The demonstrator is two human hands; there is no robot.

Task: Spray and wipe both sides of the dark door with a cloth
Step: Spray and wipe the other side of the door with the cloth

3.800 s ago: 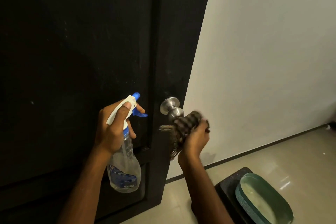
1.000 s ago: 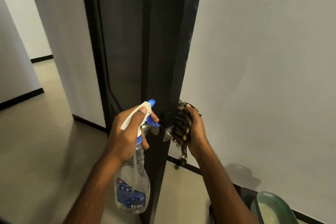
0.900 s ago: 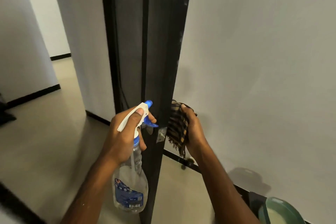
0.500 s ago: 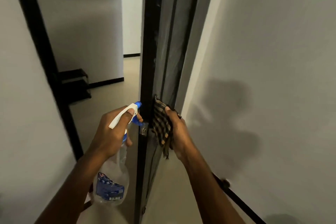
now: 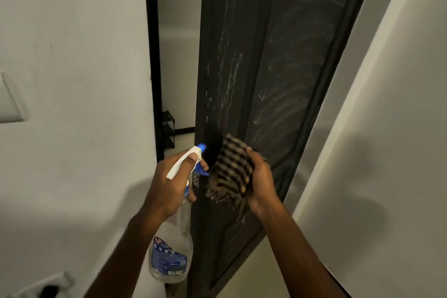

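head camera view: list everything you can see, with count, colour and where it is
dark door: 1, black with pale streaks, centre, standing ajar
checked cloth: 1, beige and black, against the door near its free edge
spray bottle: 1, clear with white and blue trigger head and blue label, just left of the door edge
door frame: 1, black, left of the door
walls: 2, white, either side of the door
shelf rack: 1, black, seen through the gap
wall plate: 1, pale, far left
floor: beige, below the door
left hand: 1, grips the spray bottle
right hand: 1, holds the checked cloth
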